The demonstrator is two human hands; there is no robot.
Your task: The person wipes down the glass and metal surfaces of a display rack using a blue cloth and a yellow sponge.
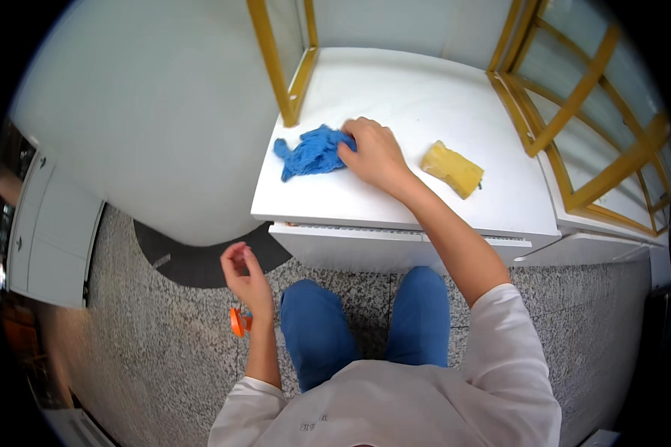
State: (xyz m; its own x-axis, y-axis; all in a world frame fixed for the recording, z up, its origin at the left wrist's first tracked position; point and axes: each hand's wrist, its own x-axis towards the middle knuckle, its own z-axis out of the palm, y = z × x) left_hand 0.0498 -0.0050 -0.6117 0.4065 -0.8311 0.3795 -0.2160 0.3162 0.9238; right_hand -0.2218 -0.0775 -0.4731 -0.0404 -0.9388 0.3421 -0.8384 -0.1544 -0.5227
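Observation:
My right hand [373, 150] reaches over a white cabinet top [391, 95] and grips the right end of a crumpled blue cloth [316, 153], which lies near the left edge. To the right of that hand a yellow sponge [453, 169] rests on the same white surface, with nothing touching it. My left hand [246, 275] hangs low on the left, in front of the cabinet and over the floor, its fingers loosely curled with nothing in them. An orange object [238, 322] is at the left wrist.
Gold-framed glass panels [584, 120] rise at the right, and another gold frame [291, 100] stands at the back left. Below the top is a white drawer front [346, 246]. A rounded pale wall or column [162, 128] fills the left; a white cabinet [56, 223] stands farther left.

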